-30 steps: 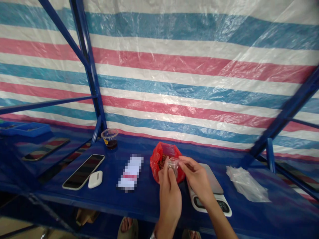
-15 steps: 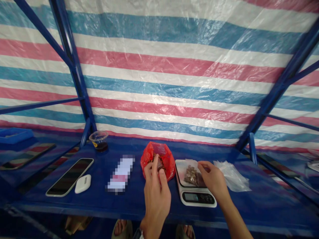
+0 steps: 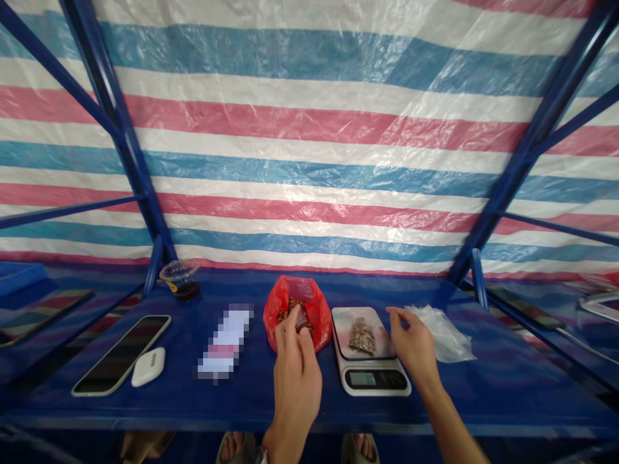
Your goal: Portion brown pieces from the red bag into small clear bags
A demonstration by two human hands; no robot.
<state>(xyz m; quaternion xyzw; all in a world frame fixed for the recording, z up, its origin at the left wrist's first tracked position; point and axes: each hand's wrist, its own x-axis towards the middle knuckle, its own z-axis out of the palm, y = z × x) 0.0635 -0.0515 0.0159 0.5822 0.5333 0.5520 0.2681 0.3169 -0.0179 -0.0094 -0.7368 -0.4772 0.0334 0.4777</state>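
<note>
An open red plastic bag (image 3: 314,306) of small brown pieces stands on the blue shelf (image 3: 242,399). My left hand (image 3: 294,364) reaches into its mouth, fingers pinched among the pieces; what they hold is hidden. Right of the bag sits a white digital scale (image 3: 374,380) with a small clear bag of brown pieces (image 3: 362,335) on its pan. My right hand (image 3: 411,341) hovers at the scale's right edge, fingers loosely curled and apart, holding nothing.
A stack of clear plastic bags (image 3: 442,328) lies right of the scale. To the left lie a blurred white packet (image 3: 225,341), a white earbud case (image 3: 148,367), a phone (image 3: 120,354) and a plastic cup with dark liquid (image 3: 180,279). Blue frame posts rise on both sides.
Both hands held a small clear bag over the red bag; it now lies on the scale. My right hand has let go and my left has dipped into the red bag.
</note>
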